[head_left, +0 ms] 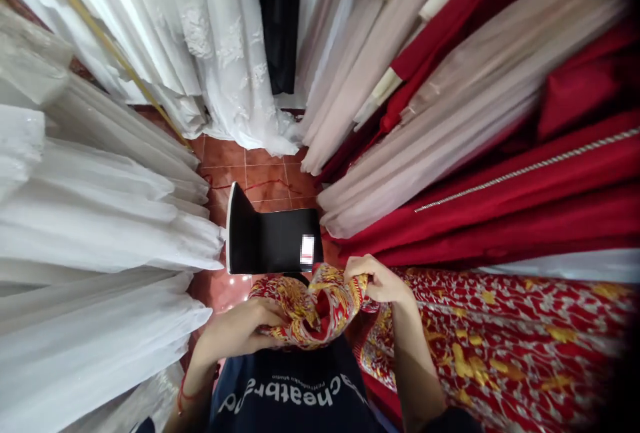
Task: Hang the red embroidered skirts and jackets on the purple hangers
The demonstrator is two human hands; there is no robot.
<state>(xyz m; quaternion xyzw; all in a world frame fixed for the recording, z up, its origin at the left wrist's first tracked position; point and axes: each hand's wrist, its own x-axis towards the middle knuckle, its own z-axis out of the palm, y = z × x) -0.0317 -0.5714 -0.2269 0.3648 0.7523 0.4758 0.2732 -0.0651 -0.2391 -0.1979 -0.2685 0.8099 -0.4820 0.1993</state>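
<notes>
Bunched in front of my chest is a red, gold and silver patterned fabric (325, 306), gathered into loose folds with a hollow in the middle. My left hand (247, 326) closes on its left end, thumb underneath and fingers over the top. On the other side my right hand (377, 278) pinches the upper right edge. A long stretch of cloth (500, 346) with a matching pattern hangs along the right; whether it joins the held piece I cannot tell. Just beyond the fabric stands a black chair (285, 240) with a pale label on its seat.
White gowns (100, 200) hang along the left and more white lace dresses (225, 53) at the back. Pale pink dresses (390, 173) and deep red ones (500, 213) line the right. Reddish floor tiles (265, 166) show between them, with a thin red strand lying behind the chair.
</notes>
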